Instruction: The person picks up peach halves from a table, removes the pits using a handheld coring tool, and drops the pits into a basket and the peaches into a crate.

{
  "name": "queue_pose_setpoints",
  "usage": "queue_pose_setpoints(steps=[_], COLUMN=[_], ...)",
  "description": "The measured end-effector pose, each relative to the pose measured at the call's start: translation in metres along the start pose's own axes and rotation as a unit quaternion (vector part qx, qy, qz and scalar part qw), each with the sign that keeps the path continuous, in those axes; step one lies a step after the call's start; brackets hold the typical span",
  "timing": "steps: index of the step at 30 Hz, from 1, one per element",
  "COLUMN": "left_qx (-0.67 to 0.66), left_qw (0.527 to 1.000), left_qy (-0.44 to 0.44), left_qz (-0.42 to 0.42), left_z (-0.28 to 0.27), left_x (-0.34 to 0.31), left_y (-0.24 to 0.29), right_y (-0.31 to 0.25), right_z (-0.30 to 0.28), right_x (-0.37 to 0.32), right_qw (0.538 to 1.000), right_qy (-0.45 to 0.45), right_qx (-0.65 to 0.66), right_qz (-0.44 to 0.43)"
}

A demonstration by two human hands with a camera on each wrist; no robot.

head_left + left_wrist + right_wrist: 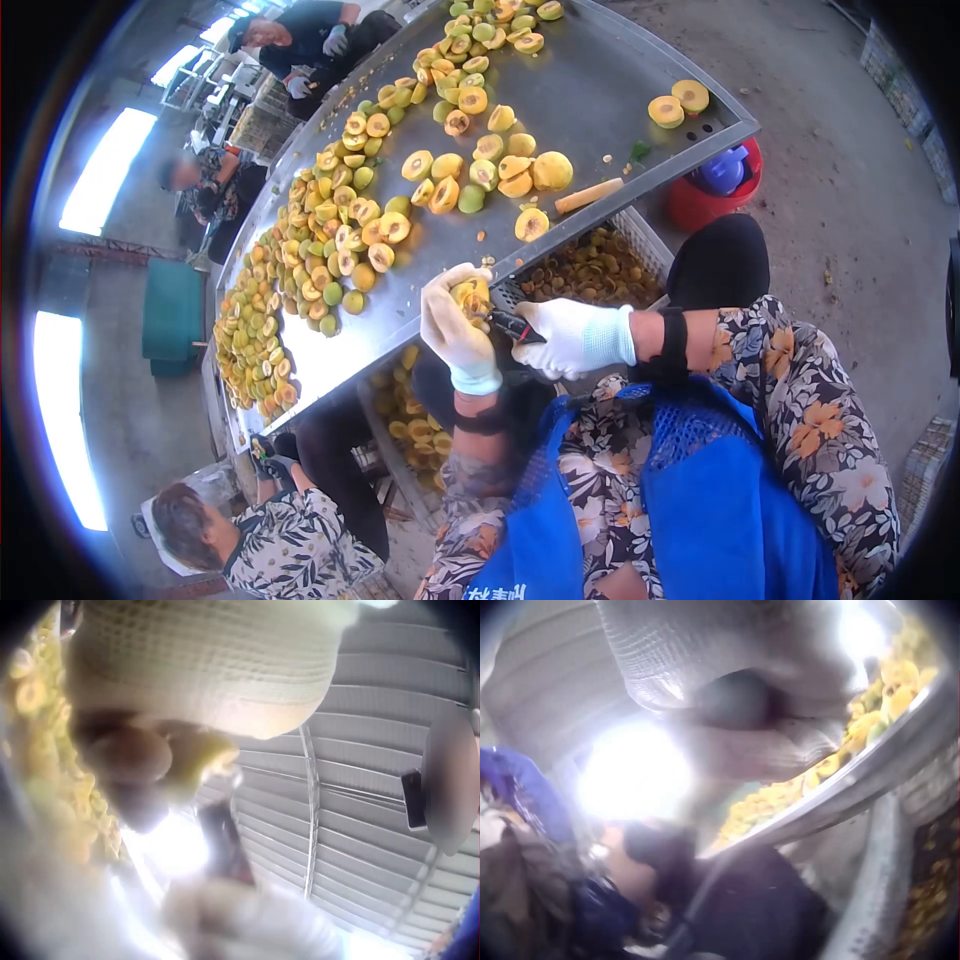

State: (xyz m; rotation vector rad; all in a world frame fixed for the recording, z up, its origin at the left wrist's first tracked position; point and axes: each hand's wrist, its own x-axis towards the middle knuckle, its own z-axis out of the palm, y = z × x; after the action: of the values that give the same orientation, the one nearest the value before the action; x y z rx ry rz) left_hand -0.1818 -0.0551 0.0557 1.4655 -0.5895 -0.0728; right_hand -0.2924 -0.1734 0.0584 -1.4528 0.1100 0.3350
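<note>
My gloved left hand [455, 325] holds a yellow peach [470, 295] near the front edge of the metal table [590, 100]. In my gloved right hand [580, 338] I grip a dark-handled tool [512, 324] with a red detail, its far end against the fruit. The left wrist view shows the peach [206, 761] blurred, with the tool [225, 840] reaching up to it. Its working tip is hidden. In the right wrist view, the rounded dark handle end [742, 697] pokes out of my fist.
Halved peaches [330, 230] lie heaped across the table, with a wooden stick [589, 195] at its near edge. Below stand a crate [645, 240] of brown pieces and a red bucket [690, 205]. Another person [290, 530] works at lower left; others sit across the table.
</note>
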Motion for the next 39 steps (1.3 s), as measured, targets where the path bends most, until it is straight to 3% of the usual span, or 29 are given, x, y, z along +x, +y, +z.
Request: queue_pose_setpoints(steps=[1,2,3,4,5,6,10,12,13,14,16,20,22,23,24,26,28,30,31,32,34,35,36,37,39], left_qx=[0.166,0.165,0.083,-0.003,-0.05,-0.051,-0.093,-0.086,-0.095,-0.104,-0.121,-0.248,-0.272,-0.297,-0.296,-0.301,-0.195,0.085,0.195,0.303,0.381,0.453,0.372,0.449,0.437], left_qw=[0.971,0.972,0.993,0.982,0.963,0.963,0.972,0.977,0.977,0.976,0.974,0.927,0.908,0.885,0.886,0.895,0.936,0.974,0.966,0.944,0.923,0.891,0.924,0.884,0.88], left_qy=[-0.038,-0.036,-0.08,-0.123,-0.101,-0.101,-0.04,-0.015,0.01,0.036,0.028,-0.029,-0.008,-0.007,-0.003,0.025,0.083,0.162,0.132,0.101,0.046,-0.005,-0.056,-0.123,-0.179], left_qz=[0.165,0.164,0.011,-0.141,-0.243,-0.244,-0.21,-0.192,-0.191,-0.188,-0.192,-0.279,-0.32,-0.358,-0.357,-0.328,-0.282,-0.135,-0.108,-0.079,-0.033,0.014,-0.065,0.032,-0.049], left_z=[-0.001,-0.004,-0.007,-0.006,-0.003,-0.002,0.004,0.01,0.014,0.017,0.014,0.011,0.007,0.0,-0.009,-0.032,-0.08,-0.113,-0.149,-0.16,-0.161,-0.152,-0.117,-0.101,-0.039], left_x=[0.008,0.007,0.004,0.003,0.001,0.0,-0.008,-0.011,-0.011,-0.01,-0.012,-0.008,-0.006,-0.003,0.0,0.004,0.011,0.008,0.012,0.019,0.025,0.03,0.035,0.046,0.063], left_y=[0.002,0.005,0.007,0.011,0.017,0.012,-0.002,0.004,0.008,0.01,0.005,0.002,0.0,-0.004,-0.006,-0.008,-0.001,0.013,0.006,0.009,-0.006,-0.009,0.002,-0.015,-0.028], right_y=[0.013,0.022,0.014,0.003,-0.007,-0.012,0.017,0.036,0.036,0.031,0.023,0.031,0.034,0.044,0.051,0.063,0.07,0.091,0.091,0.092,0.092,0.091,0.089,0.088,0.086], right_z=[-0.007,-0.016,-0.019,-0.024,-0.03,-0.034,-0.025,0.002,0.007,0.003,-0.003,0.003,0.01,0.012,0.013,0.003,-0.017,-0.042,-0.05,-0.055,-0.057,-0.056,-0.054,-0.052,-0.048], right_x=[0.005,0.009,0.009,0.008,0.007,0.006,0.011,0.008,0.007,0.004,0.002,-0.003,-0.001,0.003,0.007,0.006,0.0,0.001,-0.002,-0.003,-0.006,-0.005,-0.003,-0.003,-0.007], right_qw=[0.968,0.875,0.919,0.938,0.968,0.969,0.963,0.996,0.995,0.995,0.985,0.975,0.982,0.992,0.996,0.998,0.976,0.92,0.889,0.886,0.905,0.905,0.9,0.893,0.902], right_qy=[0.032,0.06,0.035,-0.028,-0.093,-0.154,-0.204,-0.021,0.043,0.042,-0.13,-0.141,-0.107,-0.067,-0.027,-0.031,0.011,0.056,0.083,0.13,0.192,0.193,0.199,0.206,0.201], right_qx=[-0.214,-0.415,-0.368,-0.34,-0.228,-0.109,-0.024,0.012,-0.039,-0.041,0.092,0.172,0.156,0.1,0.045,0.015,-0.212,-0.372,-0.414,-0.404,-0.36,-0.36,-0.374,-0.389,-0.376], right_qz=[-0.125,-0.243,-0.138,-0.061,0.049,0.157,0.173,-0.081,-0.082,-0.081,0.064,0.001,0.014,-0.027,-0.07,-0.06,-0.047,0.108,0.177,0.188,0.118,0.119,0.106,0.094,0.073])
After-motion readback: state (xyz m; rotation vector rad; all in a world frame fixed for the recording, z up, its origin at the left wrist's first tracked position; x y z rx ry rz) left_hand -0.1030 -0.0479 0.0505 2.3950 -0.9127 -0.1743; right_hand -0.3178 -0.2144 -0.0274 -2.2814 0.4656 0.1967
